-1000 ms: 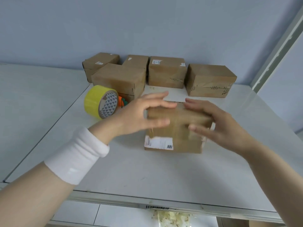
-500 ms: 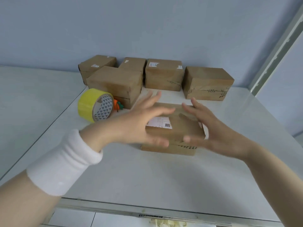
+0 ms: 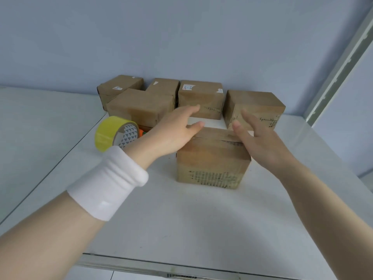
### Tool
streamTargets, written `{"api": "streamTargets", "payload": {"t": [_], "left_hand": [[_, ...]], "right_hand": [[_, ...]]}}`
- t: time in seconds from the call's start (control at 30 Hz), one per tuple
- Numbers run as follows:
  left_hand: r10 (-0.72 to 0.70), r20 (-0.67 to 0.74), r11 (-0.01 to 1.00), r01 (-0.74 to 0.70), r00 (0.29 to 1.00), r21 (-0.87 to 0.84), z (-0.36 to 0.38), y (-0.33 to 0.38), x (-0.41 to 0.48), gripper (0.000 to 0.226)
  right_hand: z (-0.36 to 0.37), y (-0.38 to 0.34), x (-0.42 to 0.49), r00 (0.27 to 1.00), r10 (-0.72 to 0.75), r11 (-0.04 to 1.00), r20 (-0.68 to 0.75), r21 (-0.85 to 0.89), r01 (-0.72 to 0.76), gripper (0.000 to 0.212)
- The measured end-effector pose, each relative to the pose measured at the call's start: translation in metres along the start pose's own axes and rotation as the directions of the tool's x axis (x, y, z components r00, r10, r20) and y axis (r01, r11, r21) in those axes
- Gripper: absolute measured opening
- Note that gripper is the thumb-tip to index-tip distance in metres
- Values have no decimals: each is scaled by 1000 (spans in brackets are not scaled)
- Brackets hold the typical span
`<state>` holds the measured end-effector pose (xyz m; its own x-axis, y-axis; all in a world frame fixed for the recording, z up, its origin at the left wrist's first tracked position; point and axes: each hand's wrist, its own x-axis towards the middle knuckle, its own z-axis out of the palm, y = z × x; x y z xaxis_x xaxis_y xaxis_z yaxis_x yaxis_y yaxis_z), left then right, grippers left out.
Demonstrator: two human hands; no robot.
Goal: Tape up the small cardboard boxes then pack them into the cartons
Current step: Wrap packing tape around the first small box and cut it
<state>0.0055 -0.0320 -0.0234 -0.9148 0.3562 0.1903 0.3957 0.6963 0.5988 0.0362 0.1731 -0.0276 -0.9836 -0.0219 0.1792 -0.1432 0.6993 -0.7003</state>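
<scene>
Head view is showing the white table (image 3: 181, 223) nearest, with both forearms reaching forward over it; the left one is wearing a white wristband (image 3: 109, 182).

Beyond the wristband, the small cardboard box (image 3: 214, 158) is standing on the table centre. Its position has changed: one second earlier a white barcode label was facing the person, half a second earlier that label was lying on top, and now a face with dark printed lines is facing the person and the label is out of sight. The box is therefore being rolled away from the person, probably to inspect or press down tape on each face.

The left hand (image 3: 173, 134) is lying against the box's upper left edge, fingers straight and released, thumb reaching over the top. The right hand (image 3: 260, 142) is flanking the upper right edge, fingers spread and released; firm contact cannot be confirmed. Neither hand is grasping anything.

Farther left, the yellow tape roll (image 3: 113, 132) is standing on edge, untouched. At the back, five more small boxes (image 3: 199, 98) are waiting along the wall. No carton is showing.
</scene>
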Motion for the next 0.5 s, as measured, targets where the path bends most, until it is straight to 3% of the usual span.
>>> {"api": "streamTargets", "payload": {"t": [0.03,0.1,0.2,0.4,0.5], "left_hand": [[77,-30,996,-76,997,37,0,6,-1,55],[177,62,973,-184,982,136,6,12,-1,55],[148,261,900,-240,954,363,23,8,-4,59],[7,438,892,-204,899,404,10,17,17,69],[39,414,862,-240,909,446,19,16,16,73]], "right_hand": [[1,-8,-4,992,-126,990,5,-56,126,65],[8,-18,-10,955,-264,933,134,-214,288,73],[25,-14,-15,937,-222,809,271,-485,332,68],[11,-17,-4,896,-115,827,429,-459,326,84],[10,-14,-3,872,-118,816,474,-454,357,92]]}}
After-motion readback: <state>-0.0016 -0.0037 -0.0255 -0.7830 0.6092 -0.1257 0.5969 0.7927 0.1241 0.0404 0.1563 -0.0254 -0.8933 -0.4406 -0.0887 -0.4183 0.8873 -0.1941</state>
